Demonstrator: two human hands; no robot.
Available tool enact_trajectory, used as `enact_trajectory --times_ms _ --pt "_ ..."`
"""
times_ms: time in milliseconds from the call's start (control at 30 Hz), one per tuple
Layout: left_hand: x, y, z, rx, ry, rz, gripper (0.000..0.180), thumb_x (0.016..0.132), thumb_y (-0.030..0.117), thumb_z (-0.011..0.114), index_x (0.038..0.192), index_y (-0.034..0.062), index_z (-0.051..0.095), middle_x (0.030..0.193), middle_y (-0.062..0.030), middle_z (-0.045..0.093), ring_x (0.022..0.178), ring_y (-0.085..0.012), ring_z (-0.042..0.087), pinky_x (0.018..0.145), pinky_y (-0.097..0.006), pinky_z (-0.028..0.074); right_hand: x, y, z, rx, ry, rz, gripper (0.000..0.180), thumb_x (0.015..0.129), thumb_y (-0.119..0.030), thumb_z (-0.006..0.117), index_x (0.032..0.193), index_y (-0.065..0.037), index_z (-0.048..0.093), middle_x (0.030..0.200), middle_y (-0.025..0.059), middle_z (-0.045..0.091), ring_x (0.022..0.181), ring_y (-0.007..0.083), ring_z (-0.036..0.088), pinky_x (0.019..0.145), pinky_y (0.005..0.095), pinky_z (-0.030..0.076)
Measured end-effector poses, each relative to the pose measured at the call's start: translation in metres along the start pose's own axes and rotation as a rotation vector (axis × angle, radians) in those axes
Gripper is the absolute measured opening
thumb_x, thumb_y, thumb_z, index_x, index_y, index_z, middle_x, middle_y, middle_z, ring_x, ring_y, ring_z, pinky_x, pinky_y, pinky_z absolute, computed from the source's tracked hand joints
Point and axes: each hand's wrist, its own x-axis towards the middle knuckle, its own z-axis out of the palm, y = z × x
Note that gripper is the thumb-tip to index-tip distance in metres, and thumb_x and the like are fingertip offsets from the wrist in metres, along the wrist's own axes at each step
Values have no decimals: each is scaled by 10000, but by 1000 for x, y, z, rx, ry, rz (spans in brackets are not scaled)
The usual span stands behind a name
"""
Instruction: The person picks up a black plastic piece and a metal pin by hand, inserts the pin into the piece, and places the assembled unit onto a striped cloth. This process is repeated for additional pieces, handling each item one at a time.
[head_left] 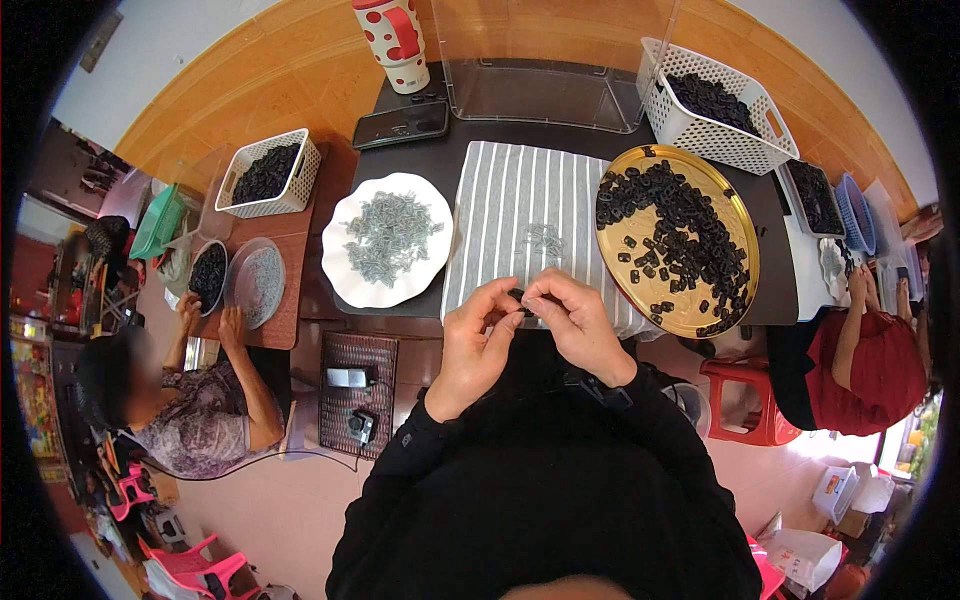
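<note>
Both hands pinch it between them — the left hand (478, 335) and right hand (572, 322) closed fingertip-tight on a small black plastic ring piece (517, 296) — likely light, stiff, slippery, best gripped by its rim.

My hands meet at the near edge of the cloth (520, 215), left hand (475, 340) beside right hand (575, 325), a small part (518, 296) pinched between them. Plate of clips (385, 240) sits left of the cloth, round tray of parts (680, 240) right. Behind it, a clear bin (540, 95), with a basket (715, 105) to its right.
</note>
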Motion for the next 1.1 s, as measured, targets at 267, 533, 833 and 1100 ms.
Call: enact_trajectory --times_ms 267,533,833,1100 --pt "-4 -5 6 -124 80 22 374 867 -128 558 1228 -33 541 913 -45 619 815 -74 572 731 -206 478 4 -4 -2 -221 -76 -63 23 879 -2 571 882 17 560 802 79 527 716 179 524 652 296 425" --pt "9 3 -13 -117 195 62 333 870 -77 591 1200 -35 587 903 -33 599 772 -64 527 699 -204 443 15 -5 -8 -19 251 35 113 868 3 593 978 7 618 776 128 579 669 242 585 619 293 454" --pt "-2 -13 -22 -206 159 -46 357 864 -89 602 1216 -33 580 913 -3 586 798 -55 524 729 -195 438 5 4 -3 -758 43 -205 141 762 -17 665 897 6 634 821 134 511 785 315 558 674 409 462" --pt "-4 -13 -31 -200 159 -121 348 872 -86 593 1214 -27 582 922 7 590 815 -49 534 740 -182 435 18 -1 7 -921 -131 -261 153 720 21 609 872 14 596 850 135 488 824 311 537 684 396 472"
